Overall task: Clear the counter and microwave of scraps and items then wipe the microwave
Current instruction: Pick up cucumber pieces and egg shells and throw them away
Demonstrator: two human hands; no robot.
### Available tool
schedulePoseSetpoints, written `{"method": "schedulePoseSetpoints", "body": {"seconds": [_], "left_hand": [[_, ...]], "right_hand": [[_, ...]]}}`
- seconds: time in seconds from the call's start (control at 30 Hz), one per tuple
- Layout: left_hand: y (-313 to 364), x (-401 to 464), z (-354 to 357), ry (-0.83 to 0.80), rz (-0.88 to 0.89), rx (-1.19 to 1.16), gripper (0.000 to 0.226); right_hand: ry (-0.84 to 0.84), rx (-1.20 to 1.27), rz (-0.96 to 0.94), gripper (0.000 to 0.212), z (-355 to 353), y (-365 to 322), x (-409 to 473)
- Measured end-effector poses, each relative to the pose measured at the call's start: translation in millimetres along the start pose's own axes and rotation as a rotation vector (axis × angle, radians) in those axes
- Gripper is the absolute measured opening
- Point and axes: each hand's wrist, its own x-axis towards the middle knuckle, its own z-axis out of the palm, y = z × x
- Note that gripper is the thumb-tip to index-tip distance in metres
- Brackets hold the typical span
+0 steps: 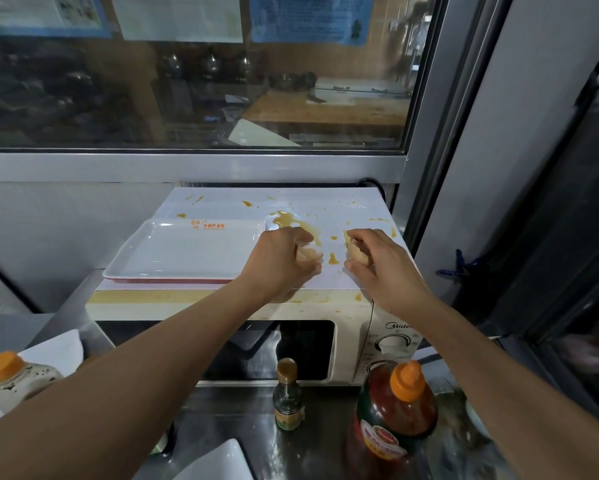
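A cream microwave [222,306] stands on the steel counter, its white top smeared with yellow-brown sauce stains [291,221]. Over the right half of that top, my left hand [280,258] curls round pale eggshell-like scraps [310,253]. Beside it my right hand [374,261] pinches another pale scrap [357,252]. A white rectangular tray [187,251] with an orange logo lies on the left half of the microwave top, just left of my left hand.
On the counter [325,427] in front stand a small dark bottle [287,400], a large red sauce bottle with an orange cap [395,410] and an orange-capped bottle [17,379] at the left. White plates lie at the lower left and bottom centre. A window spans the wall behind.
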Motion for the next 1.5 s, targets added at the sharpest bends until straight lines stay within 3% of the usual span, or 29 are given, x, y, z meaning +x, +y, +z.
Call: {"method": "schedulePoseSetpoints", "body": {"seconds": [0.87, 1.17, 1.5], "left_hand": [[39.5, -45.5, -37.8, 0.067, 0.053, -0.07, 0.046], [52.0, -76.6, -46.8, -0.006, 0.228, -0.125, 0.045], [48.0, -147.1, -62.1, -0.165, 0.577, -0.17, 0.04]], "right_hand": [[0.057, -0.098, -0.03, 0.043, -52.6, -39.6, -39.7], [0.17, -0.223, 0.082, 0.044, -72.9, -85.3, -98.6], [0.318, -0.387, 0.35, 0.043, -53.6, -166.7, -212.6]]}}
